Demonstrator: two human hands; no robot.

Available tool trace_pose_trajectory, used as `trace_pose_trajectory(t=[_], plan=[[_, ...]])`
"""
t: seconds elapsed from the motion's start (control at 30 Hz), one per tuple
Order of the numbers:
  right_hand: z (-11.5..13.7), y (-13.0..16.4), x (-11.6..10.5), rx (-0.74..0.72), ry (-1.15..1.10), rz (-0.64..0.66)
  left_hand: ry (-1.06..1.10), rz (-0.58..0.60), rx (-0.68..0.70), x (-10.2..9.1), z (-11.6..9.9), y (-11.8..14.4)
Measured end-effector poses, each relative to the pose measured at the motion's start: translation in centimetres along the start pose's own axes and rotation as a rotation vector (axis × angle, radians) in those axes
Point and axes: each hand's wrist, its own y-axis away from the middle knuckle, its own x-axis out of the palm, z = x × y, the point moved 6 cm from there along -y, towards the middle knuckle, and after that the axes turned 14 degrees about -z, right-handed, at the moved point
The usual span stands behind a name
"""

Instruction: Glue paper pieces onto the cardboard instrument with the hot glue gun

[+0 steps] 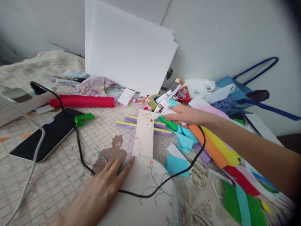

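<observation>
A guitar-shaped craft (150,175) of pale card lies in front of me, its rounded body decorated with drawn vines and red flowers. Purple and yellow strips (128,125) stick out from both sides of its narrow neck (144,135). My left hand (105,182) lies flat with fingers stretched along the body's left edge near the neck. My right hand (180,114) is wrapped round a white hot glue gun (163,110), whose nozzle points left at the top of the neck. A black cord (162,188) runs from the gun across the body.
On the left lie a black phone or tablet (44,135), a red roll (84,101) and a white power strip (23,102). White boards (131,47) lean on the wall. Coloured felt (211,147), gold-handled scissors (199,174) and a blue bag (228,94) crowd the right.
</observation>
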Motion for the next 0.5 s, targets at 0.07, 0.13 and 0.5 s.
trace_pose_trajectory(t=[0.07, 0.13, 0.5], plan=[[0.17, 0.13, -0.03, -0.003, 0.000, 0.001, 0.002, 0.003, -0.002, 0.02, 0.05, -0.05], [0.44, 0.29, -0.05, -0.017, -0.001, 0.003, 0.010, 0.016, -0.001, 0.06, 0.06, -0.12], [0.38, 0.27, 0.11, -0.014, 0.000, 0.002, -0.003, 0.028, 0.002, 0.16, 0.04, -0.13]])
